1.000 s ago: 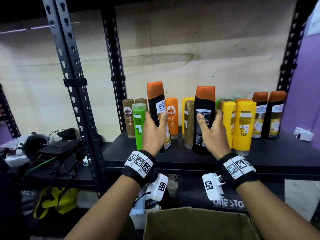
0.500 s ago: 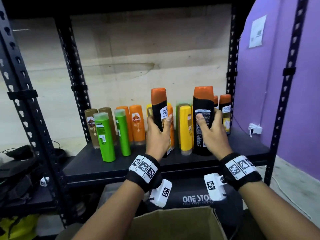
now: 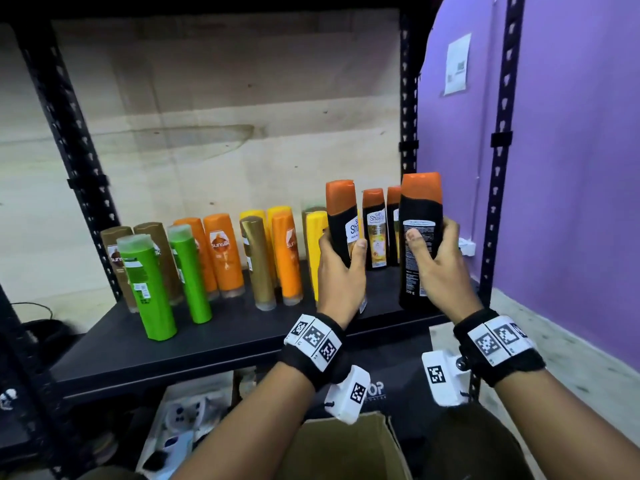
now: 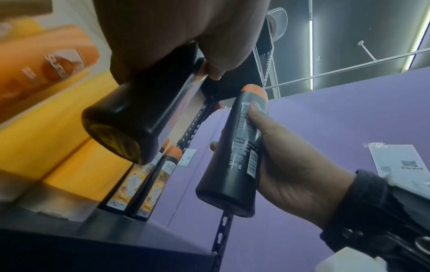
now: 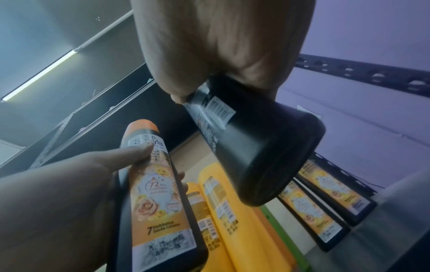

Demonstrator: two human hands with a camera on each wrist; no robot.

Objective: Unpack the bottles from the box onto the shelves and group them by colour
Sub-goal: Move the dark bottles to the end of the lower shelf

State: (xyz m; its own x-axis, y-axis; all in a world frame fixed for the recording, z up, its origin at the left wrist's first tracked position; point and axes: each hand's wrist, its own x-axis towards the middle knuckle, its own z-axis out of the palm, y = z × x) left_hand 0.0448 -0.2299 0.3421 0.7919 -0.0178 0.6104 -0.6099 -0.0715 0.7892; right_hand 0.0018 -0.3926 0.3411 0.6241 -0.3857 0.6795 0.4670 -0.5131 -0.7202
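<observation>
My left hand (image 3: pixel 341 261) grips a black bottle with an orange cap (image 3: pixel 341 223), label facing right, held above the shelf (image 3: pixel 207 341). It shows from below in the left wrist view as the same bottle (image 4: pixel 130 121). My right hand (image 3: pixel 433 258) grips a second, larger black bottle with an orange cap (image 3: pixel 419 237), its back label towards me, near the shelf's right end. Two more black bottles (image 3: pixel 374 230) stand at the back right between my hands. The open cardboard box (image 3: pixel 346 448) sits below me.
On the shelf stand brown bottles (image 3: pixel 117 258), green bottles (image 3: pixel 149 285), orange bottles (image 3: pixel 223 254), a gold bottle (image 3: pixel 258 265) and yellow bottles (image 3: pixel 317 251). A black upright post (image 3: pixel 498 168) and a purple wall (image 3: pixel 581 168) bound the right side.
Both hands have carried their black bottles rightwards along the shelf, past the yellow bottles, towards the black bottles at the right end. My view has swung right too.
</observation>
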